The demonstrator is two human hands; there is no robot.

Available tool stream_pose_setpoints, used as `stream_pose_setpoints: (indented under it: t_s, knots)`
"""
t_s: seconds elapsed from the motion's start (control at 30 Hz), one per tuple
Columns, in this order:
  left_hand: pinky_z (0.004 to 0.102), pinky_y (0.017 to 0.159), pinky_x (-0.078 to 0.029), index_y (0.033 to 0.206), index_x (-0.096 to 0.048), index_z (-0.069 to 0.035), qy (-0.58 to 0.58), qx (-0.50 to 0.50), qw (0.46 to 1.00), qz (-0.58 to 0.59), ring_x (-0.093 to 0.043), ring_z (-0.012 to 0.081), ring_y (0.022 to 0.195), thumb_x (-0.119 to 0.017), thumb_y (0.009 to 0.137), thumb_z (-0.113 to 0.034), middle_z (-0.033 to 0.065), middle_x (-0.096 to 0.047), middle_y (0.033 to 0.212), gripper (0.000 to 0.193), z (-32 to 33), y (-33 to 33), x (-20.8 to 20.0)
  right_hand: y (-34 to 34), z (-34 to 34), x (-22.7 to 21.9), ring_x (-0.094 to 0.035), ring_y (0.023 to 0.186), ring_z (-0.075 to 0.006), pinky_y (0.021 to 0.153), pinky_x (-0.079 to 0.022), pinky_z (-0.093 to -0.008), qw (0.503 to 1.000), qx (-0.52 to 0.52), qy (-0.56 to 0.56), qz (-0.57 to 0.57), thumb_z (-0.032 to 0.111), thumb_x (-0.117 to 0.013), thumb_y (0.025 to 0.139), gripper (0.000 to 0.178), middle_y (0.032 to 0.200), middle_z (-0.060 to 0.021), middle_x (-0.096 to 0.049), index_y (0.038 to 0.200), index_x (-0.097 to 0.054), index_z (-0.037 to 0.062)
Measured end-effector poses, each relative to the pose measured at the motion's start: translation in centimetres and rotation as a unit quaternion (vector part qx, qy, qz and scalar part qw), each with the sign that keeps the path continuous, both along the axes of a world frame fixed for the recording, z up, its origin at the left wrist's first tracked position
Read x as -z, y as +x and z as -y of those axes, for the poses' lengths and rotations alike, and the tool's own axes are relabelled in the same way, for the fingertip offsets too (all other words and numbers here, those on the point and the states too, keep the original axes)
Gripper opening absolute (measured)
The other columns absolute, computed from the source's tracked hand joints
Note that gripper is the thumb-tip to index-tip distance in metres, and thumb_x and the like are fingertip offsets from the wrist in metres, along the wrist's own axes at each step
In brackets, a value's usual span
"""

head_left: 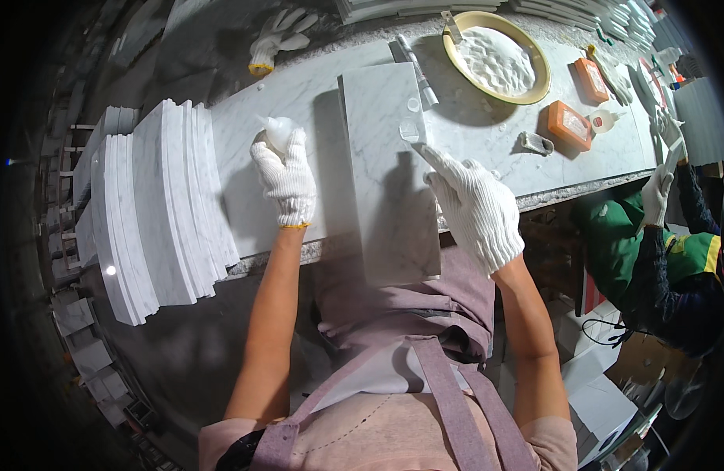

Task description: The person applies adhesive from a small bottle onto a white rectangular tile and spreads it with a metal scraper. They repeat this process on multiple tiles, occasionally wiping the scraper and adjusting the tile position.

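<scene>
A marble slab point(385, 196) lies lengthwise before me, its near end jutting past the bench edge. My left hand point(287, 180), in a white knit glove, is wrapped round a small white squeeze bottle point(278, 132) with a thin nozzle pointing to the left, just left of the slab. Over the slab's right edge is my gloved right hand point(478, 204), its fingers drawn together and the forefinger reaching forward. A small greyish tip shows at its fingertips, too small to name. It meets a glossy, wet-looking patch point(409, 131) on the slab; a smaller patch lies beyond.
Stacked marble slabs point(158, 212) stand at the left. Farther back are a loose glove point(279, 39), a yellow-rimmed basin point(497, 59) of white powder and a tube-like rod point(417, 71). Orange blocks point(570, 125) sit at the right. A co-worker in green point(660, 243) works nearby.
</scene>
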State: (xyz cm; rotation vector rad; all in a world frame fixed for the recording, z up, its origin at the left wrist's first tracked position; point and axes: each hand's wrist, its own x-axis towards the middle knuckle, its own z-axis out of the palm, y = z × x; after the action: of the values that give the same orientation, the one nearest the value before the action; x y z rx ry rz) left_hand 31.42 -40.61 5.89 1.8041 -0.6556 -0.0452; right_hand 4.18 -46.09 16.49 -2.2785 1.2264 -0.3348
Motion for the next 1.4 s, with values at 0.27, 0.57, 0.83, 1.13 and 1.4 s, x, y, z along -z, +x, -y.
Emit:
stream_pose_setpoints:
  t_s: [0.27,0.57,0.83,1.13,1.4]
  knots:
    - [0.0414,0.098,-0.049,0.125,-0.055,0.000,-0.021,0.008,1.000,0.005,-0.063,0.0259,0.106,-0.079,0.092,-0.023,0.0157,-0.063,0.118,0.046,0.2,-0.1,-0.2,1.4,1.3,1.4,-0.069,0.080,-0.0373,0.071,-0.054,-0.0466,1.000,0.014,-0.015,-0.012,0.025,-0.064,0.100,0.036,0.090,-0.0172,-0.070,0.136,-0.068,0.0211]
    - [0.0412,0.095,-0.050,0.124,-0.055,0.000,-0.003,-0.003,1.000,-0.006,-0.063,0.0255,0.104,-0.080,0.092,-0.022,0.0159,-0.064,0.118,0.046,0.2,-0.4,-0.5,1.7,1.1,1.6,-0.070,0.080,-0.0367,0.069,-0.055,-0.0444,0.998,-0.007,-0.049,-0.047,0.026,-0.063,0.100,0.037,0.094,-0.0172,-0.070,0.136,-0.067,0.0202]
    - [0.0414,0.097,-0.050,0.125,-0.055,0.000,-0.015,0.004,1.000,-0.012,-0.063,0.0256,0.107,-0.079,0.092,-0.022,0.0151,-0.062,0.120,0.047,0.2,-0.3,-0.3,1.2,0.5,-0.2,-0.070,0.081,-0.0360,0.070,-0.055,-0.0457,0.999,0.023,0.029,-0.024,0.027,-0.063,0.100,0.038,0.093,-0.0170,-0.070,0.138,-0.065,0.0214]
    - [0.0418,0.099,-0.049,0.127,-0.054,0.001,-0.012,0.005,1.000,0.000,-0.062,0.0258,0.109,-0.079,0.093,-0.020,0.0151,-0.061,0.122,0.047,0.1,-0.3,-0.3,1.8,0.0,0.4,-0.071,0.083,-0.0397,0.072,-0.055,-0.0488,0.999,-0.014,-0.029,-0.036,0.025,-0.056,0.099,0.021,0.092,-0.0168,-0.072,0.117,-0.065,0.0187]
    - [0.0421,0.099,-0.049,0.124,-0.055,0.001,-0.016,0.005,1.000,0.017,-0.062,0.0265,0.107,-0.079,0.092,-0.020,0.0149,-0.061,0.120,0.045,0.1,-0.2,-0.2,2.2,0.6,1.0,-0.071,0.085,-0.0400,0.071,-0.056,-0.0489,0.998,0.032,-0.048,0.035,0.024,-0.056,0.100,0.023,0.093,-0.0178,-0.072,0.120,-0.064,0.0174]
